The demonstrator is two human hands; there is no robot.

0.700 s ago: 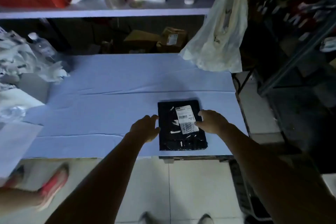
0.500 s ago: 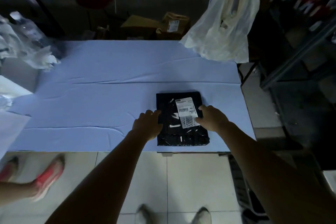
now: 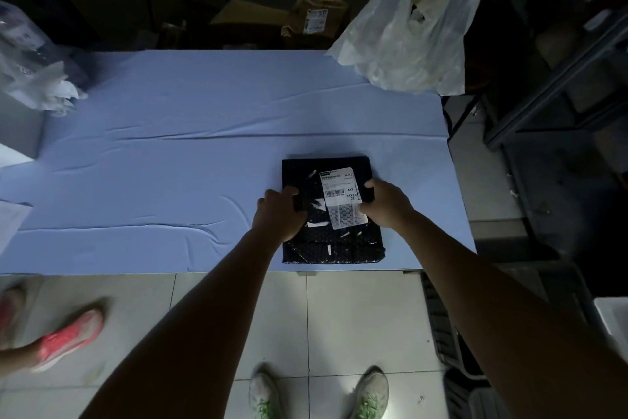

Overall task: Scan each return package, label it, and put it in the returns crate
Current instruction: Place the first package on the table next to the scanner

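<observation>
Dim blue-covered worktop (image 3: pixel 204 163) bears a flat black plastic parcel (image 3: pixel 339 248); left grip (image 3: pixel 277 214) and right grip (image 3: pixel 387 202) clutch its opposite edges.

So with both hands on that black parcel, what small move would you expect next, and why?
Probably a lift off the table: the left hand and right hand grip the black parcel by its two sides, it lies flat near the table's front edge, and its white shipping label faces up. I see no scanner, so where it goes next I cannot tell.
</observation>
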